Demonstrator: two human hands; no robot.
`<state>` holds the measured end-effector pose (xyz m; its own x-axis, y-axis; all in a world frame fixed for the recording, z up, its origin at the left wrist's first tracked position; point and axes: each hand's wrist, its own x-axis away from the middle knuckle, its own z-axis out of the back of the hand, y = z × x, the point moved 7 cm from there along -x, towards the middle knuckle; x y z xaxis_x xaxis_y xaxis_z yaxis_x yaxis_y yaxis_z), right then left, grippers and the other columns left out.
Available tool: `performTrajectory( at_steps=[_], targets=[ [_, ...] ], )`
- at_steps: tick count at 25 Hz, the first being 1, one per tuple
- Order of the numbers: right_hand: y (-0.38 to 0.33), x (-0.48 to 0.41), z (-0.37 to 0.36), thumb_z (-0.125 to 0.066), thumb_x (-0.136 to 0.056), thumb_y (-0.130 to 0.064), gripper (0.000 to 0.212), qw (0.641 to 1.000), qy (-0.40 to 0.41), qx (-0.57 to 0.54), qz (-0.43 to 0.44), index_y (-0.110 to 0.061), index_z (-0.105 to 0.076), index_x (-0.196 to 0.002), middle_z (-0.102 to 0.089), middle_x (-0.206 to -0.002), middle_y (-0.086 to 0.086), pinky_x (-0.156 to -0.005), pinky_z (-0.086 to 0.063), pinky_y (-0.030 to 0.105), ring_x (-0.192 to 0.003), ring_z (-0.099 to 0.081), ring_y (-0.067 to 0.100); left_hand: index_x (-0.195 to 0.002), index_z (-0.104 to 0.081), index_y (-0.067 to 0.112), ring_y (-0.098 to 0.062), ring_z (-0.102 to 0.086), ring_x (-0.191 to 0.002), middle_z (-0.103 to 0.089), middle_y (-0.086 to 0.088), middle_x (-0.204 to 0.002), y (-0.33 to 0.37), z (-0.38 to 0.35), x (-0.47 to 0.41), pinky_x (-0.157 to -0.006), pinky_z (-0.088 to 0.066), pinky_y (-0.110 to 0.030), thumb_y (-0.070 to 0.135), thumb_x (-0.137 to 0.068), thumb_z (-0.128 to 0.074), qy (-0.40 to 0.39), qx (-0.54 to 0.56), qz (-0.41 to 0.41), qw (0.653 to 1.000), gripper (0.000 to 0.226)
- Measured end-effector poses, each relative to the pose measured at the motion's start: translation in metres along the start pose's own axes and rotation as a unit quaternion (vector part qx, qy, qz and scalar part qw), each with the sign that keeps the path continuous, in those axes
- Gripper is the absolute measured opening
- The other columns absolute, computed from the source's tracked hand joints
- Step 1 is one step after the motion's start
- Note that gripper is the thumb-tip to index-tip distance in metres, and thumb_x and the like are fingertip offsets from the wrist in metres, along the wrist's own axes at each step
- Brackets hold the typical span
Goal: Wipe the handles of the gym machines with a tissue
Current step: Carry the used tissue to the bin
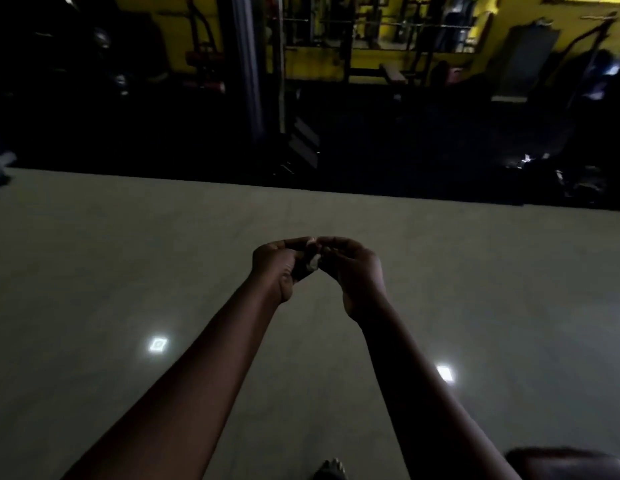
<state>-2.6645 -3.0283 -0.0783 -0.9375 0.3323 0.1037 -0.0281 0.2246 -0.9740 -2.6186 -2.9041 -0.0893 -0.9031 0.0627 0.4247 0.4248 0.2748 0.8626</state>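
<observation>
I held my left hand (277, 266) and right hand (358, 271) together out in front of me, the fingers of both curled in and pinching a small crumpled white tissue (314, 262) between them. Beneath my hands lay the pale floor (128, 258); the gym machines (346, 43) stood well beyond them, dim and blurred.

left grip (275, 263) fingers curled, pinching tissue (314, 262) | right grip (358, 268) likewise | forearms extended forward, fingertips meeting
</observation>
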Motion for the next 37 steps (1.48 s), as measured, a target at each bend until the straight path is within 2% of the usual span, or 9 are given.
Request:
performTrajectory(
  at_steps=[4,7,11,14,19,28,32,35,37],
  targets=[
    [-0.014,-0.101,-0.051,-0.062,-0.088,0.001,0.015,0.997,-0.065,0.021,-0.02,-0.012,-0.07,-0.088,-0.073,-0.089,0.012,-0.078,-0.058,0.031,-0.085,-0.071,0.023,-0.071,-0.068,0.004,-0.016,-0.064,-0.045,-0.066,-0.008,-0.052,0.06,0.005,-0.073,-0.047,-0.055,-0.022,-0.02,-0.08,-0.06,0.059,0.027,-0.018,0.998,0.027],
    [-0.015,-0.164,-0.1,-0.059,-0.09,0.002,0.013,0.992,-0.118,0.027,-0.034,-0.006,-0.069,-0.092,-0.071,-0.087,0.012,-0.075,-0.059,0.028,-0.081,-0.069,0.022,-0.069,-0.066,0.005,-0.013,-0.063,-0.043,-0.065,-0.006,-0.049,0.093,0.024,-0.126,-0.046,-0.055,-0.021,-0.017,-0.08,-0.063,0.105,0.047,-0.032,0.993,0.024],
    [0.01,-0.234,-0.19,-0.057,-0.091,0.005,0.013,0.978,-0.198,0.025,-0.064,-0.002,-0.068,-0.092,-0.07,-0.082,0.012,-0.072,-0.059,0.024,-0.074,-0.068,0.018,-0.068,-0.063,0.005,-0.009,-0.059,-0.041,-0.062,-0.003,-0.044,0.129,0.083,-0.202,-0.049,-0.054,-0.019,-0.011,-0.082,-0.066,0.16,0.082,-0.04,0.983,0.022],
    [0.035,-0.292,-0.271,-0.058,-0.089,0.006,0.014,0.967,-0.241,0.032,-0.072,0.0,-0.069,-0.094,-0.07,-0.081,0.012,-0.071,-0.058,0.024,-0.071,-0.068,0.016,-0.071,-0.064,0.005,-0.014,-0.063,-0.051,-0.066,-0.004,-0.05,0.162,0.14,-0.271,-0.049,-0.055,-0.021,-0.009,-0.081,-0.067,0.184,0.111,-0.073,0.974,0.017],
    [0.055,-0.393,-0.42,-0.061,-0.087,0.005,0.014,0.955,-0.279,0.037,-0.089,-0.003,-0.071,-0.092,-0.072,-0.089,0.017,-0.082,-0.058,0.033,-0.083,-0.069,0.025,-0.078,-0.067,0.002,-0.019,-0.065,-0.064,-0.069,-0.005,-0.058,0.251,0.233,-0.382,-0.054,-0.057,-0.023,-0.011,-0.082,-0.065,0.203,0.13,-0.104,0.965,0.013],
    [0.084,-0.564,-0.642,-0.057,-0.089,0.005,0.018,0.943,-0.311,0.03,-0.112,-0.006,-0.071,-0.088,-0.071,-0.086,0.015,-0.075,-0.058,0.028,-0.077,-0.068,0.022,-0.08,-0.067,0.003,-0.011,-0.067,-0.056,-0.07,-0.003,-0.06,0.39,0.355,-0.574,-0.053,-0.056,-0.02,-0.006,-0.082,-0.067,0.227,0.141,-0.106,0.958,0.01],
    [0.114,-0.65,-0.734,-0.056,-0.09,0.004,0.02,0.937,-0.327,0.041,-0.117,-0.009,-0.07,-0.086,-0.072,-0.087,0.013,-0.078,-0.058,0.03,-0.079,-0.068,0.021,-0.087,-0.068,0.001,-0.017,-0.066,-0.067,-0.071,-0.006,-0.067,0.435,0.416,-0.677,-0.054,-0.056,-0.022,-0.006,-0.081,-0.068,0.248,0.145,-0.105,0.952,0.009],
    [0.125,-0.716,-0.808,-0.057,-0.091,0.002,0.02,0.927,-0.349,0.05,-0.125,-0.011,-0.071,-0.084,-0.073,-0.087,0.012,-0.075,-0.057,0.028,-0.082,-0.07,0.022,-0.098,-0.068,-0.004,-0.018,-0.067,-0.069,-0.07,-0.011,-0.079,0.483,0.457,-0.746,-0.052,-0.055,-0.022,-0.006,-0.08,-0.069,0.272,0.146,-0.104,0.945,0.018],
    [0.127,-0.762,-0.864,-0.058,-0.09,0.002,0.019,0.92,-0.366,0.055,-0.129,-0.011,-0.071,-0.085,-0.073,-0.087,0.012,-0.073,-0.057,0.027,-0.083,-0.07,0.023,-0.096,-0.069,-0.004,-0.018,-0.067,-0.068,-0.07,-0.012,-0.079,0.523,0.483,-0.79,-0.052,-0.054,-0.022,-0.007,-0.08,-0.069,0.285,0.146,-0.109,0.941,0.016]
  ],
)
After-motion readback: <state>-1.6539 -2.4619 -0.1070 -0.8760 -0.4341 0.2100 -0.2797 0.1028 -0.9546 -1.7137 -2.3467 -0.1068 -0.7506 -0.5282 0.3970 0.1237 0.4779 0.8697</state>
